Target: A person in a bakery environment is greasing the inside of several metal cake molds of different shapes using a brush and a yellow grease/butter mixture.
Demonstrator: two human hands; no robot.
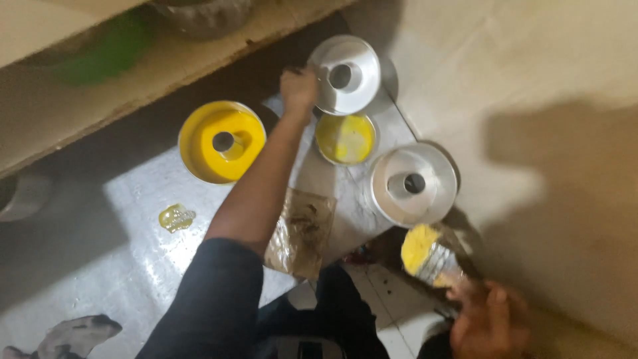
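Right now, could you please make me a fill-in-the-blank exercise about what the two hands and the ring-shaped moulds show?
1. The left hand grips the rim of a bare ____ ring mould.
2. The right hand holds a brush whose bristles are coated in ____.
3. The coated mould at the left is yellow ____.
4. The small bowl sits ____ the two bare moulds.

Missing words: metal; yellow; inside; between

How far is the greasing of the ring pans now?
One ring pan is already coated yellow. The left hand holds a bare metal pan, and the right hand holds a yellow-loaded brush. Another pan looks uncoated. A bowl holds yellow grease.
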